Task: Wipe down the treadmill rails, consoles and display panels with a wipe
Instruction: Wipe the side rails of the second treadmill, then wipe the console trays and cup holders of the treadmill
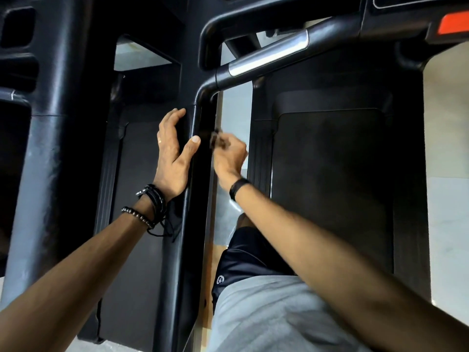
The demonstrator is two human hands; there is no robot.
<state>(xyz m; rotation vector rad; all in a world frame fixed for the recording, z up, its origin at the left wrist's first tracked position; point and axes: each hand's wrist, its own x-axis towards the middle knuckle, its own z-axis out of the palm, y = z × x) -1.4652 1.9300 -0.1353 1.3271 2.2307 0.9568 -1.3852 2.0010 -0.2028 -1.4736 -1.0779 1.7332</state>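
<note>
Wipe (220,141): small dark wad, blurred, pinched in the right hand (229,158) just beside the black vertical rail (189,199). Left hand (172,153): fingers straight, spread, palm against that rail's left face. Silver-banded handlebar (269,55) above. Treadmill belt (330,186) lies right. No containers visible.

Right hand (229,158) motion-blurred; the small dark item (218,141) at its fingertips cannot be identified. Red panel (454,22) and console (416,2) cut off by top and right edges. Left hand (172,158) palm hidden against the rail (189,199).
</note>
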